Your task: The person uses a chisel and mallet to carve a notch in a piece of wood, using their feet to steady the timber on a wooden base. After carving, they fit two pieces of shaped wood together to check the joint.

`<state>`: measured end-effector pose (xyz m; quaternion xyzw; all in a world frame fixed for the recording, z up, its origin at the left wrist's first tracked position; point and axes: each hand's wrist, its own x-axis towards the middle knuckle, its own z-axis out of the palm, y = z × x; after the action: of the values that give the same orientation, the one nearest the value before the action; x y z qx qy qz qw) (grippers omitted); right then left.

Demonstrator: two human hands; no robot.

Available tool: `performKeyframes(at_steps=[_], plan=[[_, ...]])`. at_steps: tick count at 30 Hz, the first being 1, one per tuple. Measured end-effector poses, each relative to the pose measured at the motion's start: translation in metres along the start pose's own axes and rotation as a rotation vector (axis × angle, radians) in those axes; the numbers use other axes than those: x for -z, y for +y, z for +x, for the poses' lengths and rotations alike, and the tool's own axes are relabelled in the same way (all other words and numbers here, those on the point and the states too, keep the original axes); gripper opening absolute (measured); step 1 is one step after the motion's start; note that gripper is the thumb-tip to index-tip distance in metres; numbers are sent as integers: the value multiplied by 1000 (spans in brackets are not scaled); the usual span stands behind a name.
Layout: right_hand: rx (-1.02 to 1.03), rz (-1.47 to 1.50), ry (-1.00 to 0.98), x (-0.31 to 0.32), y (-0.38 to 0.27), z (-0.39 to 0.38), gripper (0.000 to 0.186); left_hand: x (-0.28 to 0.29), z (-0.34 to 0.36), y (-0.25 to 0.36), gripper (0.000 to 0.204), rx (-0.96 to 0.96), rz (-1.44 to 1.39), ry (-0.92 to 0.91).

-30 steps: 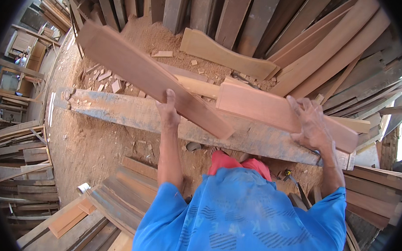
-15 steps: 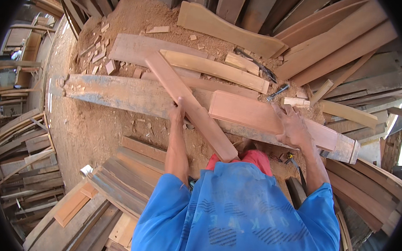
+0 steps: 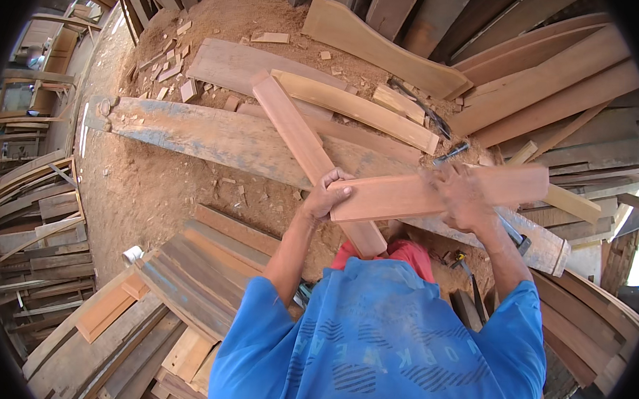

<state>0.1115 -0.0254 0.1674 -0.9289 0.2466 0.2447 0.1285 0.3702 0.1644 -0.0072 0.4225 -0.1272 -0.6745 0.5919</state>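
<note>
My left hand (image 3: 328, 194) is closed around two pinkish boards where they cross: a long board (image 3: 287, 128) slanting from the upper left down to my lap, and a shorter board (image 3: 393, 197) lying crosswise over it. My right hand (image 3: 459, 193) grips the crosswise board toward its right end, its fingers partly blurred. Beneath both lies a long weathered plank (image 3: 185, 131) with worn blue-grey paint. Beyond it are a pale curved strip (image 3: 354, 106) and dark tools (image 3: 434, 119), one with blue (image 3: 450, 153). Another blue and black tool (image 3: 515, 237) is partly visible beside my right forearm.
Leaning planks (image 3: 531, 88) and a shaped board (image 3: 380, 39) stand behind, amid sawdust (image 3: 199, 9) and offcuts. Timber stacks lie at lower left (image 3: 205, 280), far left (image 3: 39, 241) and right (image 3: 575, 325). A white container (image 3: 132, 254) and a yellow-black tool (image 3: 461, 259) are on the ground.
The right-hand board has been lifted from the plank and moved left across the slanting board. My left hand has moved right and now holds both where they cross; my right hand stays on its board.
</note>
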Motion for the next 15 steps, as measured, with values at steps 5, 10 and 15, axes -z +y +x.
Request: performKeyframes(at_steps=[5, 10, 15], plan=[[-462, 26, 722, -15, 36, -46, 82, -33, -18, 18, 42, -216, -40, 66], [-411, 1756, 1129, -80, 66, -42, 60, -42, -19, 40, 43, -188, -38, 19], [-219, 2595, 1050, -77, 45, 21, 55, -40, -24, 16, 53, -180, 59, 54]])
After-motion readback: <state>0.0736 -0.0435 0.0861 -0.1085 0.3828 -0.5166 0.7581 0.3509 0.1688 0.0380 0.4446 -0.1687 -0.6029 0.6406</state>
